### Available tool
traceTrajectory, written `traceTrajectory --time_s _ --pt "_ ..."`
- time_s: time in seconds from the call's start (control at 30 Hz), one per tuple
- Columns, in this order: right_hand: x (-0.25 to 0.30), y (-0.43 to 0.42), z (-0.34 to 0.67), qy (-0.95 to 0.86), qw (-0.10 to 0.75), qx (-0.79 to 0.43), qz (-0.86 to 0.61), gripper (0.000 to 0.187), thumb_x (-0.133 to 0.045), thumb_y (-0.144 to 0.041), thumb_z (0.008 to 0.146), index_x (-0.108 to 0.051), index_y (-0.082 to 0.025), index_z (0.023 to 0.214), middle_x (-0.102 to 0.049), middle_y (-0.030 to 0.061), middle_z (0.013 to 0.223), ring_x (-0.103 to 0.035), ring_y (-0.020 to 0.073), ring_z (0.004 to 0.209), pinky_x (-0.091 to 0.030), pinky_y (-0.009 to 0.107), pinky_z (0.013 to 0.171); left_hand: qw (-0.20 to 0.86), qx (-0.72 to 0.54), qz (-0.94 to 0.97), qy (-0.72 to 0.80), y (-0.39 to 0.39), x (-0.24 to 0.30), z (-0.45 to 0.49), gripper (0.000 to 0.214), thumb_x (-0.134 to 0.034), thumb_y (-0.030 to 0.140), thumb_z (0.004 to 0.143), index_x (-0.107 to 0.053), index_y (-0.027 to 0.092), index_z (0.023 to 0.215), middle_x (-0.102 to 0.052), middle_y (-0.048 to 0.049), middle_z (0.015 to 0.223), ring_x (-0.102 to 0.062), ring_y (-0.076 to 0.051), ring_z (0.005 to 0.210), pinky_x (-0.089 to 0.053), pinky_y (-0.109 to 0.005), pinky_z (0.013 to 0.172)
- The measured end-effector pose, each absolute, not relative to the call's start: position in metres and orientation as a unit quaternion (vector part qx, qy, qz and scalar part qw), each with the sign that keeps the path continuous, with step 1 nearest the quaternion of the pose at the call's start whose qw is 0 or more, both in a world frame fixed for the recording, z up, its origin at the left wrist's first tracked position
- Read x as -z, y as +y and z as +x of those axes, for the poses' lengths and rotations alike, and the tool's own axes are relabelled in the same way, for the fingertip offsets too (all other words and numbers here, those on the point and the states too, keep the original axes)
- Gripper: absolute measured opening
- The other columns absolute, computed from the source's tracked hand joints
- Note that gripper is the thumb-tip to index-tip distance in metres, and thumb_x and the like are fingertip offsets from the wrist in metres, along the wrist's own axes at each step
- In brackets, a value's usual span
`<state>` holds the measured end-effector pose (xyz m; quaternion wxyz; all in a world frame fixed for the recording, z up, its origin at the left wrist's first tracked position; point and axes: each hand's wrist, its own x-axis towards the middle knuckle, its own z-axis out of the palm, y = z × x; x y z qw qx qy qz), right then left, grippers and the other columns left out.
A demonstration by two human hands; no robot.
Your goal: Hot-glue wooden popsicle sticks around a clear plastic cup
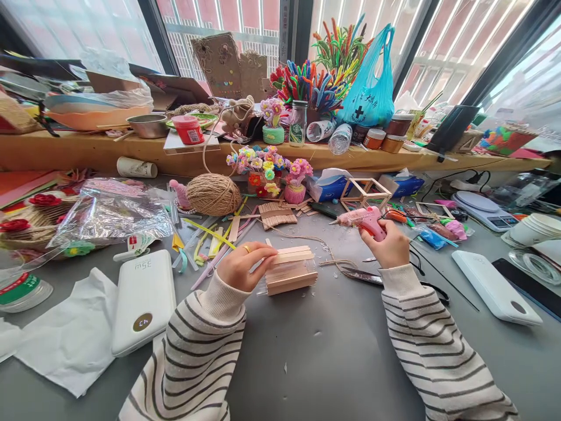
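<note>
My left hand [243, 264] is closed round a small box built of wooden craft sticks [291, 270], which rests on the grey table [324, 351] just in front of me. A ring shows on one finger. My right hand [390, 244] grips a pink hot glue gun [363, 219] with its nozzle pointing left, held above the table to the right of the stick box. A strand of twine [326, 248] and scissors [363, 276] lie between the two hands. Both sleeves are striped white and grey.
A ball of twine [214, 194], loose craft sticks [277, 215], pipe-cleaner flowers [268, 166] and a stick cube frame [366, 193] lie beyond. A white power bank [144, 298] sits left, another [495, 286] right, a scale [484, 209] far right. A cluttered wooden shelf [87, 152] runs along the window.
</note>
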<state>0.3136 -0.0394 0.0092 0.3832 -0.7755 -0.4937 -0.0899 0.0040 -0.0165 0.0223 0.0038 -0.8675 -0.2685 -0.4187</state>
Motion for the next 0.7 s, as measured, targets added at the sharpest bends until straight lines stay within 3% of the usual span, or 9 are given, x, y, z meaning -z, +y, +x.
traceTrajectory --time_s 0.2,0.5,0.7 --pt "-0.017 -0.046 0.3 -0.522 0.408 0.116 -0.74 0.051 -0.052 -0.057 0.061 -0.058 -0.014 0.088 -0.063 0.0089 0.074 -0.053 0.0186 0.058 -0.044 0.032 0.058 -0.033 0.444 -0.852 -0.276 -0.026 -0.018 -0.004 0.018 -0.057 0.019 0.075 -0.063 0.015 0.092 -0.067 -0.0097 0.089 -0.062 -0.017 0.083 -0.051 -0.03 0.074" --pt "-0.032 -0.065 0.241 -0.648 0.405 0.19 -0.616 0.029 -0.052 -0.039 0.074 -0.057 -0.015 0.088 -0.059 0.0055 0.07 -0.053 0.0161 0.06 -0.045 0.029 0.058 -0.026 0.445 -0.847 -0.29 -0.036 -0.013 -0.007 0.019 -0.057 0.019 0.075 -0.062 0.016 0.093 -0.065 -0.0107 0.097 -0.06 -0.021 0.09 -0.049 -0.036 0.078" --pt "-0.028 -0.068 0.223 -0.673 0.41 0.203 -0.581 0.028 -0.053 -0.032 0.075 -0.055 -0.015 0.097 -0.061 0.0066 0.076 -0.056 0.0177 0.066 -0.047 0.03 0.061 -0.048 0.448 -0.829 -0.331 -0.037 -0.011 -0.007 0.022 -0.059 0.024 0.073 -0.061 0.017 0.094 -0.065 -0.0099 0.097 -0.06 -0.021 0.091 -0.049 -0.036 0.08"
